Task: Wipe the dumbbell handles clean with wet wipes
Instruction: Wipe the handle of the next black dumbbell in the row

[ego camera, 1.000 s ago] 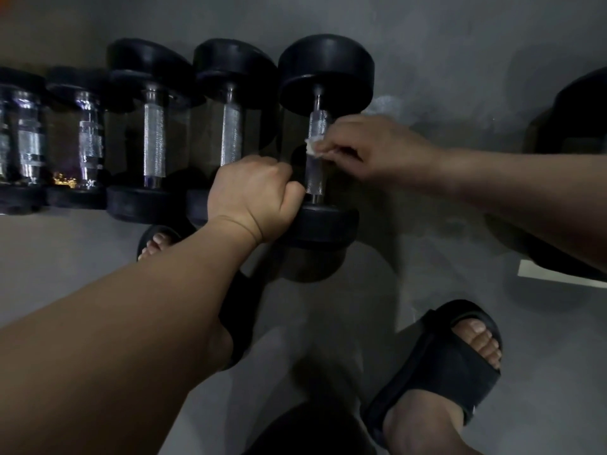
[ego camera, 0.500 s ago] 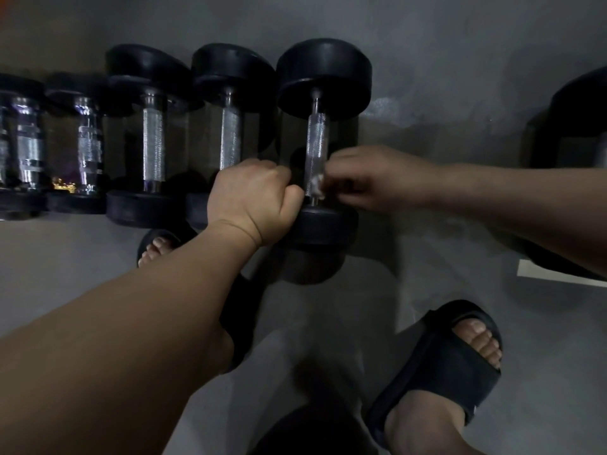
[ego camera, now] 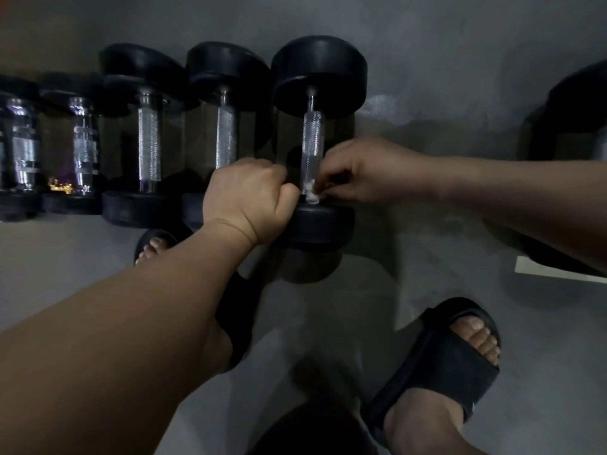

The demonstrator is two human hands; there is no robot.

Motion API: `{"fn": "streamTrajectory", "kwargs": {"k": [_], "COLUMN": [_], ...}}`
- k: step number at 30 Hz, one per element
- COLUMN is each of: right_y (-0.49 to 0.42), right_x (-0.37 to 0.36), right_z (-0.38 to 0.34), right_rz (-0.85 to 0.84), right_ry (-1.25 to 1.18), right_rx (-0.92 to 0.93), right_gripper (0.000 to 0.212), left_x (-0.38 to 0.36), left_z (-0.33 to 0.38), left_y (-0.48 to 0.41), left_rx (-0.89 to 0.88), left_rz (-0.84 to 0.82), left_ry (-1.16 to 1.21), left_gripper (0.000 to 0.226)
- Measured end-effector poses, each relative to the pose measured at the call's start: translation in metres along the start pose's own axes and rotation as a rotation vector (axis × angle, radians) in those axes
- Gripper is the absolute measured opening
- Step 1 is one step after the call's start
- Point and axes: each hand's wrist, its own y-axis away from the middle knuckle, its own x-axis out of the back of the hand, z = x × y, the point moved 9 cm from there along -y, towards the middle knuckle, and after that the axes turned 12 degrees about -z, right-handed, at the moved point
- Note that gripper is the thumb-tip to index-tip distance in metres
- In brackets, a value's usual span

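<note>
The wet wipe (ego camera: 311, 195), pinched in the right hand's (ego camera: 368, 172) fingers, is now reaching the near end of the handle (ego camera: 312, 139), down from mid-handle. The left hand (ego camera: 246, 198), fingers curled, is steadying this dumbbell (ego camera: 318, 73) on the floor (ego camera: 65, 274); one pass is likely finishing.

Dumbbell (ego camera: 313, 142) rightmost in floor row; left hand (ego camera: 246, 201) left of handle, right hand (ego camera: 364, 172) right.

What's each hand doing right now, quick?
Left hand: fist curled beside the dumbbell; what it grips cannot be told.
Right hand: pinching a white wipe against its handle.
</note>
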Motion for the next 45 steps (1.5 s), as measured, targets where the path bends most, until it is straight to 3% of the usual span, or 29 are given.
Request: {"fn": "streamTrajectory", "kwargs": {"k": [5,10,16,20,24,27,29,34,40,45], "right_y": [-0.001,0.019,0.011,0.014,0.016,0.023,0.025,0.02,0.016,0.023], "right_x": [-0.006,-0.005,-0.01,-0.013,-0.012,-0.014,-0.016,-0.007,0.029,0.006], "right_z": [-0.014,0.012,0.025,0.036,0.033,0.033,0.031,0.016,0.049,0.008], "right_rz": [-0.031,-0.038,0.0,0.209,0.324,0.39,0.354,0.293,0.639,0.499], "right_ry": [0.059,0.029,-0.355,-0.655,-0.501,-0.571,-0.562,-0.263,-0.288,-0.046], "right_rx": [0.09,-0.05,-0.31,-0.429,-0.469,-0.499,-0.476,-0.348,-0.506,-0.216], "right_gripper": [0.008,0.009,0.014,0.014,0.014,0.005,0.009,0.013,0.016,0.01], "left_x": [0.0,0.002,0.001,0.0,-0.001,-0.001,-0.001,-0.001,-0.002,-0.001], "left_z": [0.0,0.002,0.001,0.0,0.0,0.0,0.0,-0.001,-0.001,0.0], "left_y": [0.0,0.0,0.001,0.0,0.0,0.0,-0.001,-0.001,0.0,-0.001], "left_rx": [0.001,-0.004,0.001,0.005,0.003,-0.001,-0.004,-0.002,0.008,-0.002], "left_rz": [-0.002,0.006,0.003,-0.003,-0.006,-0.002,-0.001,-0.002,-0.011,-0.01], "left_ry": [0.012,0.018,0.011,-0.004,-0.004,0.003,0.002,0.001,-0.007,-0.002], "left_gripper": [0.036,0.035,0.036,0.036,0.036,0.036,0.035,0.035,0.037,0.037]}}
